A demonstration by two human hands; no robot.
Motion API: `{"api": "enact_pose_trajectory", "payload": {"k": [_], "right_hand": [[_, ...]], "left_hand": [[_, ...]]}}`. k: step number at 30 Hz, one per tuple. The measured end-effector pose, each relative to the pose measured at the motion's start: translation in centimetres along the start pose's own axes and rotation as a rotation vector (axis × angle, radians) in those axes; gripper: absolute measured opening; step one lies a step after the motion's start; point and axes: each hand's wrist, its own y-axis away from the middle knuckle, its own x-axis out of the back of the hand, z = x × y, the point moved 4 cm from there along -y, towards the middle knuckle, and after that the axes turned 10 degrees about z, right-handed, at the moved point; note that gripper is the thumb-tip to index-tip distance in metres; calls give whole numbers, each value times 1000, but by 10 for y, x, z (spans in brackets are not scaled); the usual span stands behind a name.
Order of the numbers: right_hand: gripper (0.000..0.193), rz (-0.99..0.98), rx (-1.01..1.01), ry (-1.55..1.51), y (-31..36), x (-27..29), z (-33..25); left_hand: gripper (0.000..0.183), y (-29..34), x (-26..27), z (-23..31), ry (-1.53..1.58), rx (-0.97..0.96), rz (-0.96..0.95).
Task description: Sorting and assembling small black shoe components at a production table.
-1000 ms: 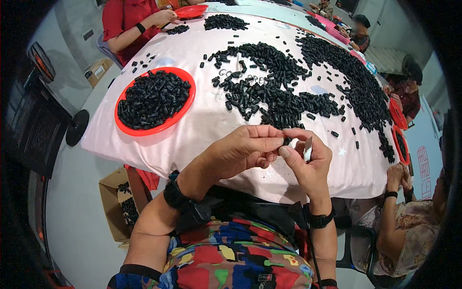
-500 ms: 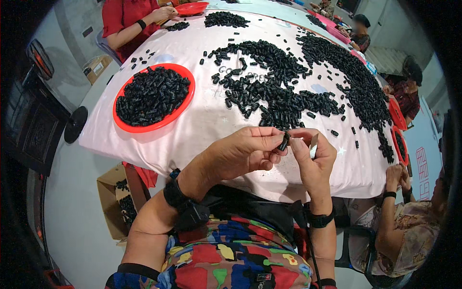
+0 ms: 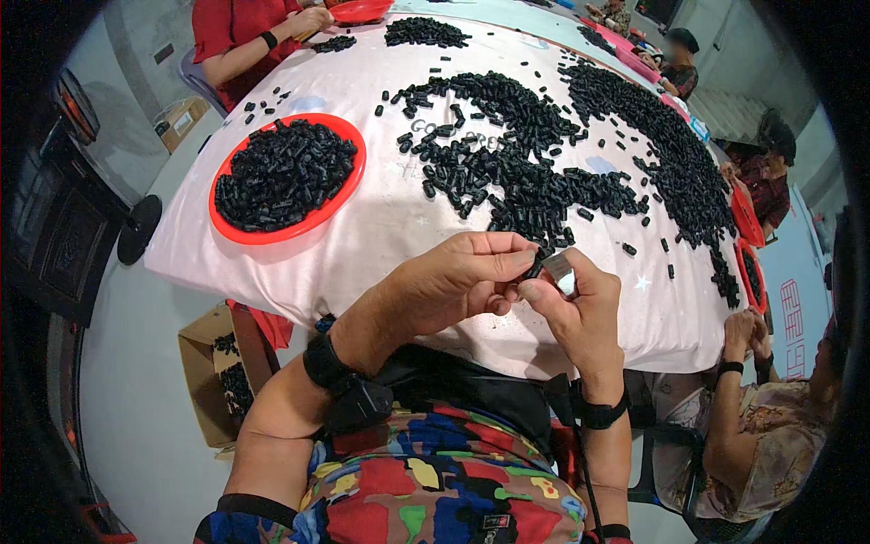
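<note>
- Head view: at lower centre of the frame, the left hand pinches a small black piece in closed fingers.
- Touching it, the right hand grips a small silvery part.
- A red bowl of black pieces sits upper left on the white counter.

A small black cylindrical piece sits pinched between the fingertips of the left hand, just at the near edge of the white-covered table. It touches a small shiny silver-grey part held in the right hand, which shows a flat, reflective face turned upward. The two pieces meet between the thumbs, tilted slightly; how they join is hidden by the fingers. Both are held above the table's edge, close to the person's body
</note>
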Motion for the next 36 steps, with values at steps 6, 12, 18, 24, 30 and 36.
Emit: {"api": "enact_pose_trajectory", "payload": {"k": [6, 12, 18, 24, 30, 36], "right_hand": [[32, 42, 32, 85, 1, -1, 4], [35, 66, 94, 162, 0, 0, 1], [37, 50, 125, 221, 0, -1, 2], [37, 46, 148, 243, 1, -3, 1], [38, 67, 138, 233, 0, -1, 2], [24, 44, -5, 48, 0, 1, -2]], "left_hand": [[22, 0, -1, 2, -46, -19, 38], [21, 0, 0, 3, -59, -36, 42], [20, -1, 2, 2, -63, -37, 62], [20, -2, 1, 1, -46, -35, 72], [21, -1, 3, 1, -54, -29, 81], [21, -3, 5, 0, -53, -5, 96]]}}
